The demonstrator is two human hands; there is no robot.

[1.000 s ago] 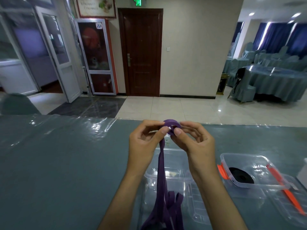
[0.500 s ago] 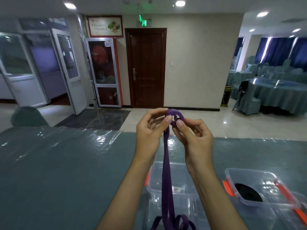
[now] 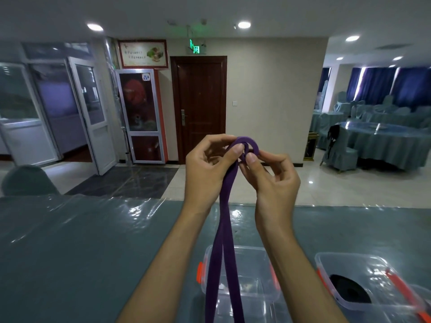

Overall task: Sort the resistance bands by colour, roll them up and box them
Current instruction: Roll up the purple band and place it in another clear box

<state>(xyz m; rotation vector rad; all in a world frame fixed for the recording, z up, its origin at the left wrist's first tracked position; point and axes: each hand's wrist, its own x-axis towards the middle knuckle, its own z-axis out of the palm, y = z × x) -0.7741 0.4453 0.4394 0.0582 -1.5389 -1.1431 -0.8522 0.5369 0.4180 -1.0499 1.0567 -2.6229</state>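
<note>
Both hands, left (image 3: 207, 169) and right (image 3: 272, 176), pinch the purple band (image 3: 245, 145) coil held above the box (image 3: 261, 271); keep the tail taut, thumbs clamped, wind evenly.

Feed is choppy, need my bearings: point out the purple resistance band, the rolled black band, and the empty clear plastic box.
purple resistance band (image 3: 225, 206): head view, on the hanging strap below the coil.
rolled black band (image 3: 349, 289): head view, roll's top face.
empty clear plastic box (image 3: 253, 252): head view, far rim.
</note>
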